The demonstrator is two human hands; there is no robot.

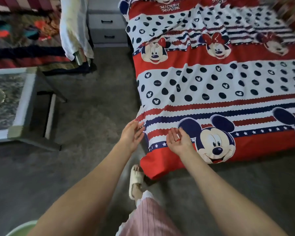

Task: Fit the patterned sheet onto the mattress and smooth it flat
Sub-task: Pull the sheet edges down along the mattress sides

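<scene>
The patterned sheet (211, 79), red, white and navy with cartoon mouse faces and dots, lies spread over the mattress on the right. Its near left corner (153, 167) hangs down to the floor. Wrinkles run across the sheet's far part. My left hand (132, 133) is at the sheet's left edge, fingers relaxed and spread, holding nothing. My right hand (178, 141) hovers over the striped band near the corner, palm up with fingers loosely curled and nothing in them. The mattress itself is hidden under the sheet.
A grey carpeted floor (92, 116) lies between the bed and a glass-topped side table (12, 103) at left. Grey drawers (107, 28) stand at the back beside the bed. Another bed with dark bedding (24, 40) is far left. My slippered foot (136, 181) stands by the sheet's corner.
</scene>
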